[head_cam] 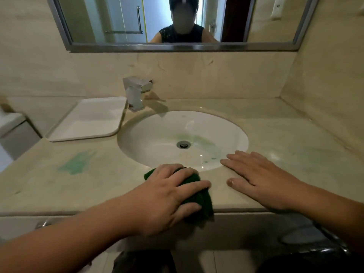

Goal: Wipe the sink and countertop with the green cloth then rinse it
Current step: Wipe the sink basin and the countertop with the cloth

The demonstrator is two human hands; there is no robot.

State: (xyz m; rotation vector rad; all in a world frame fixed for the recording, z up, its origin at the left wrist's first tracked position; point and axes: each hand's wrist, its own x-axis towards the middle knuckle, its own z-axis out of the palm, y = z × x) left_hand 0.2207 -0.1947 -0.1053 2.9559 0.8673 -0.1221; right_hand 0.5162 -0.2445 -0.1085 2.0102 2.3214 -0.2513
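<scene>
My left hand (169, 191) presses a dark green cloth (199, 200) onto the front edge of the beige countertop (82, 186), just in front of the sink; part of the cloth hangs over the edge. My right hand (260, 180) lies flat and open on the countertop to the right of the cloth, fingertips at the sink rim. The white oval sink (157, 131) has green smears around its drain (183, 144). A green stain (77, 163) marks the countertop at the left.
A chrome faucet (136, 92) stands behind the sink at the left. A white tray (88, 119) lies on the countertop's far left. A mirror (177, 22) on the wall reflects a person. Walls close in the countertop at the back and right.
</scene>
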